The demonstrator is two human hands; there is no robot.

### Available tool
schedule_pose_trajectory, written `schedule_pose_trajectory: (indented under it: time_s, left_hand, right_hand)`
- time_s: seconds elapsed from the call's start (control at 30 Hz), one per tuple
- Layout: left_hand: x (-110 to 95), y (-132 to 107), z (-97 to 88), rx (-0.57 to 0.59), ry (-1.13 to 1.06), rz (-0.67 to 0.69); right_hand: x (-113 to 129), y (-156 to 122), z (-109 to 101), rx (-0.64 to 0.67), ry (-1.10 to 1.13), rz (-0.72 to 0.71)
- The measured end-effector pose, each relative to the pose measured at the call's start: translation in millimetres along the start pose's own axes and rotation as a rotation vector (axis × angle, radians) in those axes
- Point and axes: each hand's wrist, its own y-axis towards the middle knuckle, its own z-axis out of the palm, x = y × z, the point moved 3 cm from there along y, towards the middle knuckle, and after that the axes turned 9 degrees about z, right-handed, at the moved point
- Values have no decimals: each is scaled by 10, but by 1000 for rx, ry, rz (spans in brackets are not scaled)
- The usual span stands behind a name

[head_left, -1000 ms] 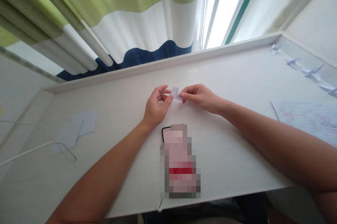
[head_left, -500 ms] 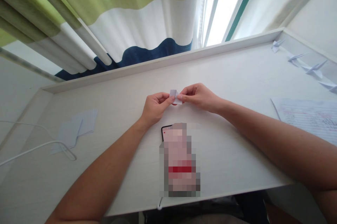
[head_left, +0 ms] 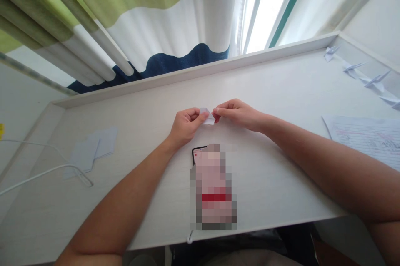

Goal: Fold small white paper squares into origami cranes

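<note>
Both my hands meet over the middle of the white desk (head_left: 281, 91). Between them is a small folded piece of pale paper (head_left: 207, 115). My left hand (head_left: 185, 125) pinches its left side with thumb and forefinger, the other fingers curled. My right hand (head_left: 236, 113) pinches its right side with closed fingertips. The paper is held just above the desk top. A phone (head_left: 213, 186) lies flat on the desk right below my hands, its screen blurred out.
Small pale paper squares (head_left: 90, 152) lie at the left, crossed by a white cable (head_left: 43, 172). Several folded paper cranes (head_left: 359, 70) line the right rim. A lined written sheet (head_left: 365, 137) lies at the right. A striped curtain (head_left: 131, 20) hangs behind the desk.
My left hand, open a second ago, has closed its thumb and forefinger onto the paper's left side. The paper looks more tightly folded. My right hand has stayed in place.
</note>
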Motion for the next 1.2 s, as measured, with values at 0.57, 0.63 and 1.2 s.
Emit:
schedule_pose_trajectory:
  time_s: [0.57,0.63,1.2]
  left_hand:
    - [3,-20,15,26,14,-2]
    - [0,-19,14,27,12,1]
    - [-74,-53,41,122,111,-8]
  right_hand:
    - [-48,-8,62,-22,-146,-70]
    - [-38,-16,71,-37,-142,-93]
    - [-40,-8,104,-116,-230,-187]
